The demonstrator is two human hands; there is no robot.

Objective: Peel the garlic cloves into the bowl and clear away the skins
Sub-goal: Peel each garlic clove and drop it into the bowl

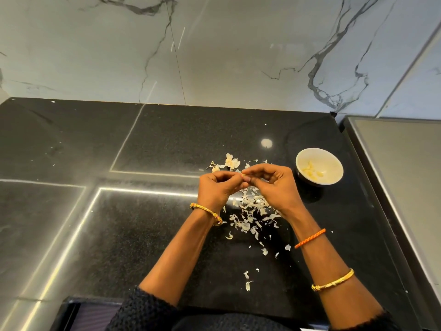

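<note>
I've got the left hand [218, 187] and right hand [272, 182] meeting fingertip to fingertip, both pinching a barely visible garlic clove [243, 178] over the skins [250, 211] so peel drops there, white bowl [319, 166] of peeled cloves [312, 172] just right for a short toss.

I saw both hands meet just left of the bowl [319, 166], above the black counter [148, 235]. My left hand [218, 188] and right hand [274, 185] had their fingers curled, fingertips pinching a small garlic clove [244, 176] between them; the clove was mostly hidden. The bowl held a few peeled cloves [312, 172]. Skins [250, 216] lay scattered left of the bowl and nearer me, under my wrists, with another small heap [230, 162] beyond the hands. A marble wall [214, 56] rose behind the bowl.
</note>
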